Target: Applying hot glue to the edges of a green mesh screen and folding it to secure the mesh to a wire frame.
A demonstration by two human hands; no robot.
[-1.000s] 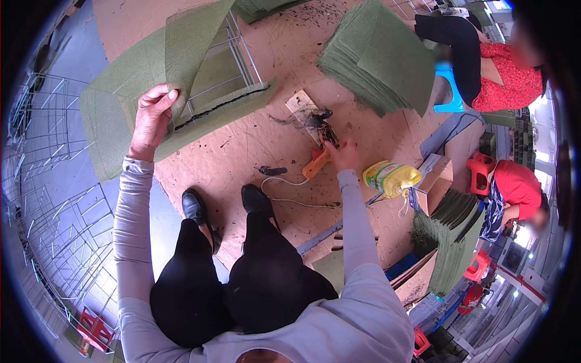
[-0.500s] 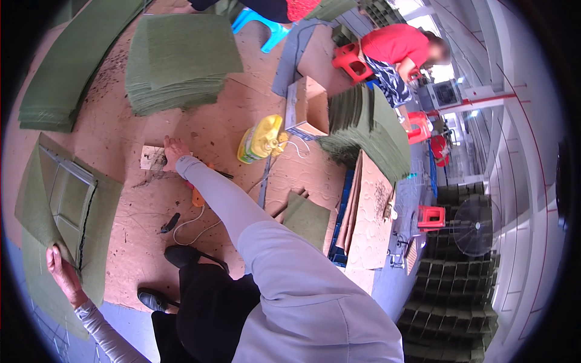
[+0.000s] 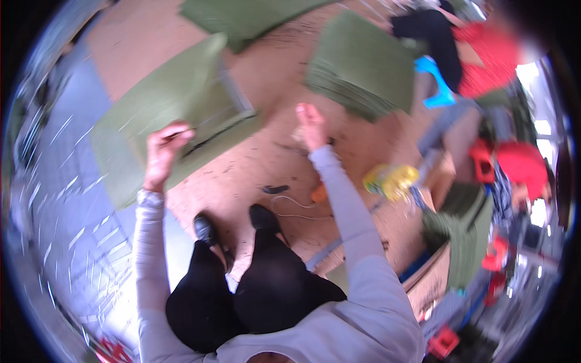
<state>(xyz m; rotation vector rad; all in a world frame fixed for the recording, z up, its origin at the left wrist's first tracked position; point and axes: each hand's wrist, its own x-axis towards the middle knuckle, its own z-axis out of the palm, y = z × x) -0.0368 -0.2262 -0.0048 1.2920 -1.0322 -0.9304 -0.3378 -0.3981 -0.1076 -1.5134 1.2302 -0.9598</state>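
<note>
A large green sheet [image 3: 175,78] lies folded over a metal wire frame [image 3: 241,100] on the cardboard-covered floor, front left. Over the sheet's near part is my left hand [image 3: 163,154], its fingers curled and pinched together; whether they grip anything is hidden. A dark strip [image 3: 218,133] runs along the frame just past its fingertips. My right hand [image 3: 312,128] hovers right of the frame, above the cardboard, fingers pressed together. Motion blur hides what it may hold. Behind it stands a stack of green sheets [image 3: 363,66].
Near my shoes lie a dark-handled tool [image 3: 275,189] and a white cord [image 3: 296,206]. To the right are a yellow jug [image 3: 390,181], a cardboard box [image 3: 439,175] and another green stack [image 3: 469,233]. A co-worker in red [image 3: 523,169] sits beyond; another person is beside a blue stool [image 3: 436,85].
My view has swung left, shifting the scene rightward. My right hand has lifted off the small cardboard piece and come nearer the frame. My left hand has moved from the sheet's edge toward the dark strip.
</note>
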